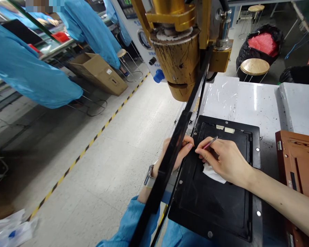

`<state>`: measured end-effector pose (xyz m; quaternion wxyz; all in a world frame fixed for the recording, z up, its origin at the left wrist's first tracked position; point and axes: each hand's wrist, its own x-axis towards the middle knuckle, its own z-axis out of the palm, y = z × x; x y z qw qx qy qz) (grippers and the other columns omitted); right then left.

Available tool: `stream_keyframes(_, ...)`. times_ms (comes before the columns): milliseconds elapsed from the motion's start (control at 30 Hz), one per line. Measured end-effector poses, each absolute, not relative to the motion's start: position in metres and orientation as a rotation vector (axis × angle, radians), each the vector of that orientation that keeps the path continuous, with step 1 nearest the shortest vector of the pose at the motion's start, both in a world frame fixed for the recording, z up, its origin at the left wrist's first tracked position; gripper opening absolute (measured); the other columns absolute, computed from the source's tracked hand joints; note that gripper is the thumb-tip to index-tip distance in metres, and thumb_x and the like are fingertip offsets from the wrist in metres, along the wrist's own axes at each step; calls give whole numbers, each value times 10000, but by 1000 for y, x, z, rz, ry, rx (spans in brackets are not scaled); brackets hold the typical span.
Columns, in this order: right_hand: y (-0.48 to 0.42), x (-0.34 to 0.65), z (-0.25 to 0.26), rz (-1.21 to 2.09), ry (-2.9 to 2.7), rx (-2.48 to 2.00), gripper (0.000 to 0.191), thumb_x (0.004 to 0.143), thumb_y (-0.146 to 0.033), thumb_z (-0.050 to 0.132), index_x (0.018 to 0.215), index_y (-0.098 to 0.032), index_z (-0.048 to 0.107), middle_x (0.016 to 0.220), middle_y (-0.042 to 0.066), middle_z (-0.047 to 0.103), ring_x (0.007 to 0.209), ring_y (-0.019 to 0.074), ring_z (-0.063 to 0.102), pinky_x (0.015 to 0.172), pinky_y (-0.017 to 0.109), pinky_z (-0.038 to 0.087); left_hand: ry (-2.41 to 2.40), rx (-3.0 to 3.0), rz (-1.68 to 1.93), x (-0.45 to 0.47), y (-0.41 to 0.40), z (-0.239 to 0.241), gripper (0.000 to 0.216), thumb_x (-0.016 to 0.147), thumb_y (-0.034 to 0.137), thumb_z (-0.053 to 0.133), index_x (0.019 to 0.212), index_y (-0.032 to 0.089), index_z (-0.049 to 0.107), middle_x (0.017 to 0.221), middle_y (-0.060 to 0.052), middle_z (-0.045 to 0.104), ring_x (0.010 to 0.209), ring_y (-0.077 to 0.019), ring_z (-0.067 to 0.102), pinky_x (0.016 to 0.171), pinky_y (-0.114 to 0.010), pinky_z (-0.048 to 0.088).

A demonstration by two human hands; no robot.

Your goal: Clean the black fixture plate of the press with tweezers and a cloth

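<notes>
My left hand [187,148] is at the left edge of a flat black fixture [213,192], thumb and fingertips pressed together. Whatever may be between them is too small to make out. A long dark bar [167,161], perhaps a raised lid seen edge-on, crosses in front of this hand and hides part of it. My right hand [225,156] is over the fixture and grips a slim pink tool [210,142] with a metal tip pointing up and away. Under this hand lies a crumpled white cloth or tissue [213,174]. Two pale tape pieces [225,129] stick near the fixture's far edge.
A brass-coloured press head [176,61] hangs beyond the fixture. A brown fixture [301,161] lies at the right on the white-covered table [257,99]. People in blue gowns [90,29] are at the left, near a cardboard box [99,72]. A stool [254,67] stands behind.
</notes>
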<state>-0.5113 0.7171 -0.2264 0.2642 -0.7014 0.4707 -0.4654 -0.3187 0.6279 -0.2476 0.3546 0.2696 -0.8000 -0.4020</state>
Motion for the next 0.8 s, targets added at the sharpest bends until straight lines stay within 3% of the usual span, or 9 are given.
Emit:
stream_keyframes(367,721,-507,-230,-1272,1283,-2032,209,1180,-202,525,973,-184,541,1019,8,661,802,155,650,733,261,529,-2086,722,-1036,-316,629,-249,182,991,260,583,859,175,676,680,23,601,566,-92,482,579,-256,379)
stream_keyframes(600,725,-504,-229,-1180,1310,-2151,251,1222,-275,400,1068,-154,557,1012,51,640,786,183,637,630,317,506,-2057,688,-1045,-320,628,-247,167,976,235,584,850,178,677,682,18,608,557,-90,466,553,-248,368)
stream_keyframes(800,722,-507,-228,-1237,1327,-2138,206,1199,-200,450,1040,-160,576,1037,51,669,824,185,665,693,301,536,-2045,668,-1032,-322,628,-247,156,972,214,592,850,167,678,698,20,615,581,-84,476,574,-231,382)
